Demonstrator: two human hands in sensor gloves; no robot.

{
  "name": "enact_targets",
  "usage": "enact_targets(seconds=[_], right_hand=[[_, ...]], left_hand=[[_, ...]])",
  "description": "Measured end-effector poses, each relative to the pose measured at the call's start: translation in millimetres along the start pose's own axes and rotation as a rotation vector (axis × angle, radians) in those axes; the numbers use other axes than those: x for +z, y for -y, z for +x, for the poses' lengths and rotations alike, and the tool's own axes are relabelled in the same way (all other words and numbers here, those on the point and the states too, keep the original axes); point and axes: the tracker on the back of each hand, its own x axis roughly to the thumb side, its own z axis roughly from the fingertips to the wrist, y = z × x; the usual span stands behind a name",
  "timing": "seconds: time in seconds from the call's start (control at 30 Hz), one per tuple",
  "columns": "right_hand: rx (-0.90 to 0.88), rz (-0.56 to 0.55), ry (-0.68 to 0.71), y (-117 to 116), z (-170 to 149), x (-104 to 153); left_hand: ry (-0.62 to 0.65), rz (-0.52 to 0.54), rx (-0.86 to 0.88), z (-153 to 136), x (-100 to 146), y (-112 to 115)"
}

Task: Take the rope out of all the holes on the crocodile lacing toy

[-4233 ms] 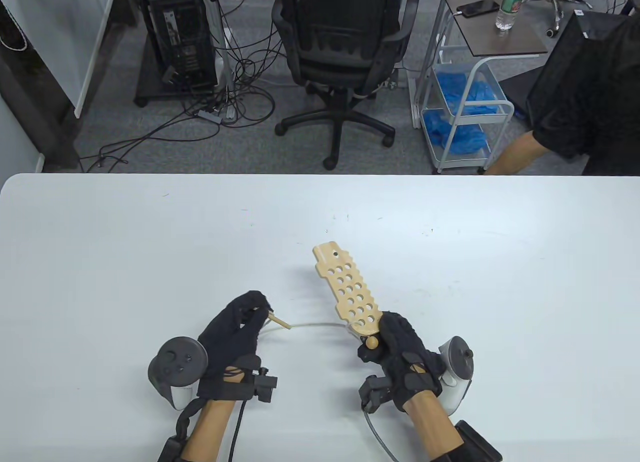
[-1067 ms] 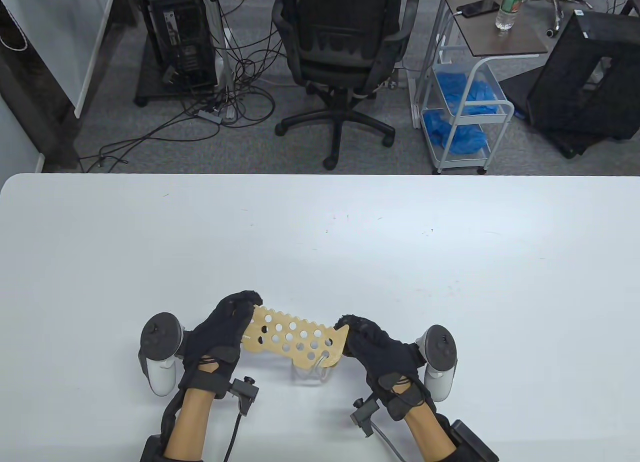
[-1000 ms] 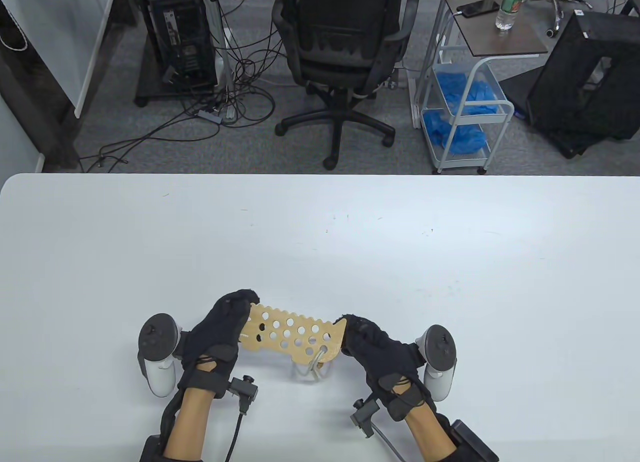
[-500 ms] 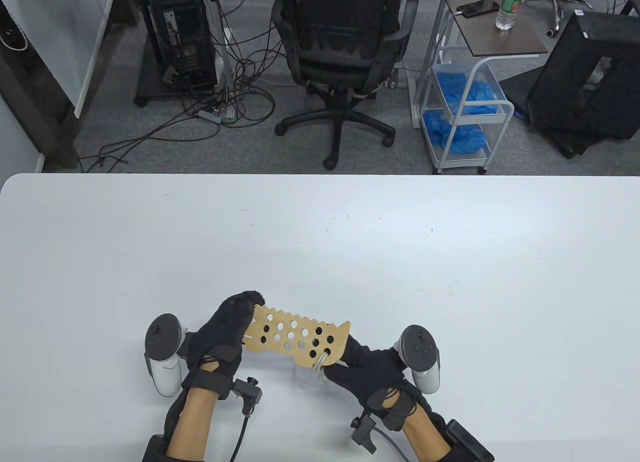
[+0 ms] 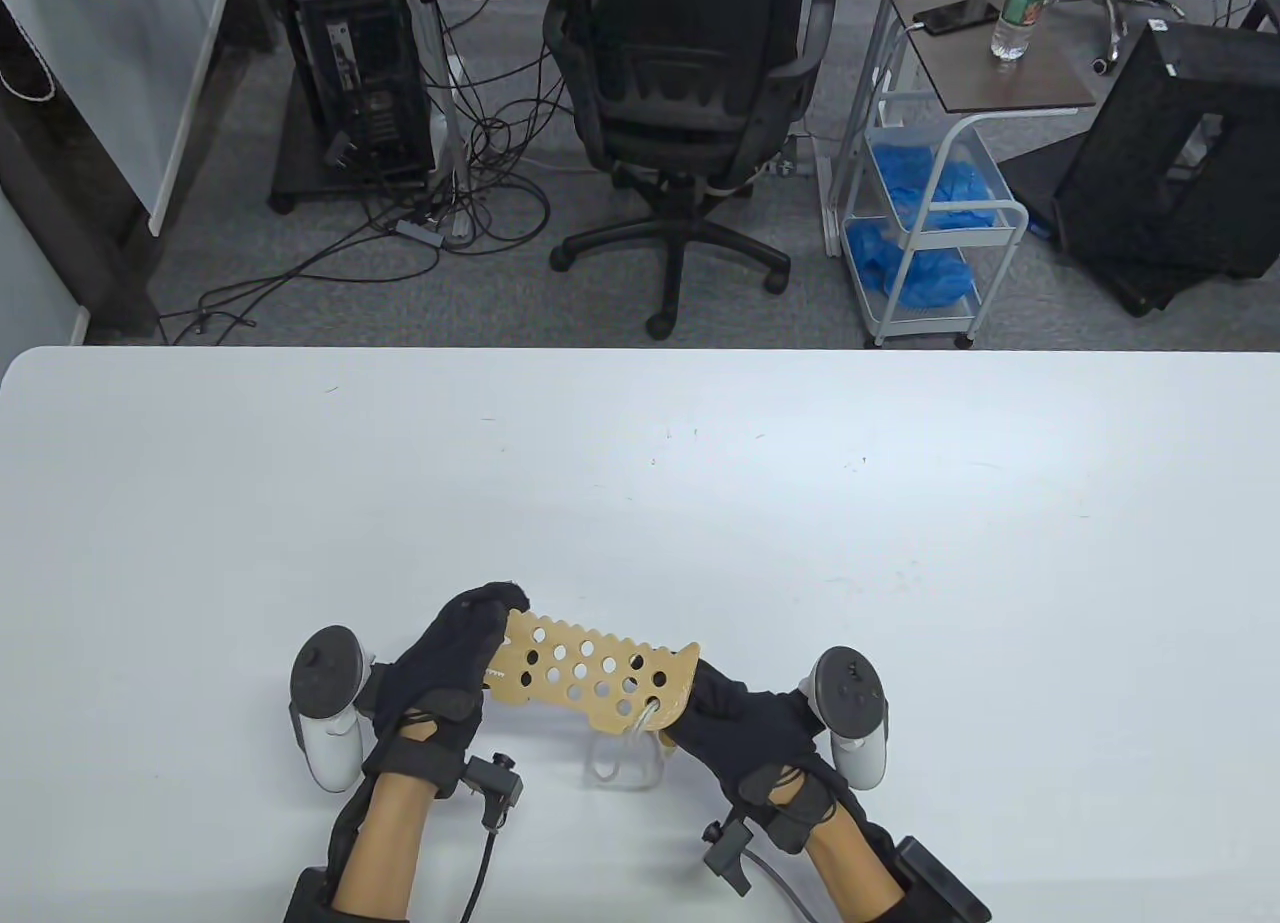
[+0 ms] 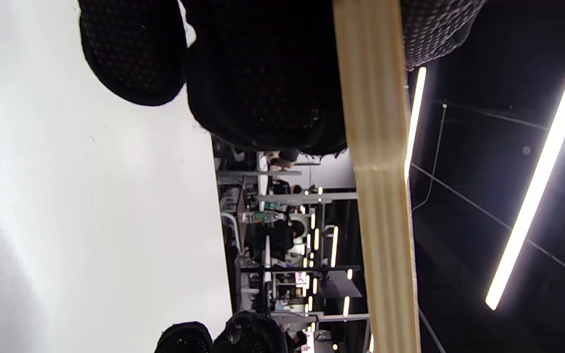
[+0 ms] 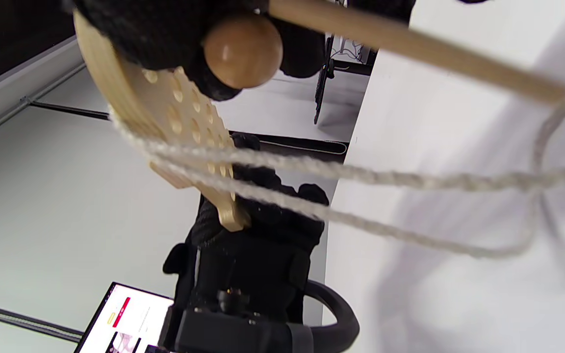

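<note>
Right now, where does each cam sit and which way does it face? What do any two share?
Table view: high above the near edge, looking down over the white table to the office floor; both black-gloved hands, left hand and right hand, hold the holed wooden crocodile board.
Left wrist view: on the left wrist, rolled sideways, facing along the board's edge; left fingers show.
Right wrist view: on the right wrist, rolled sideways, facing the left hand; white rope, wooden bead.
Shared: all see the board.

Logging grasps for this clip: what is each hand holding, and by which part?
Left hand grips the crocodile lacing board by its left end. Right hand has its grip at the board's right end, by the wooden bead; rope hangs below.
</note>
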Motion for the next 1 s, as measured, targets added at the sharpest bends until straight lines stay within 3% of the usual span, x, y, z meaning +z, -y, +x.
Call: enact_targets(seconds=[0.53,0.7,1.0], right_hand=[[-0.23,-0.262,-0.063,51,-17,4],[-0.388,-0.364,-0.065,70,-22,9],[-0.61,-0.45,-0.023,91,-24,15]], left_hand=[[-0.062,0.098,0.026,-18,-1,-23],[-0.091,0.137,0.04,-25,0,-32],[-0.118,0.194,0.042,-32,2,-44]])
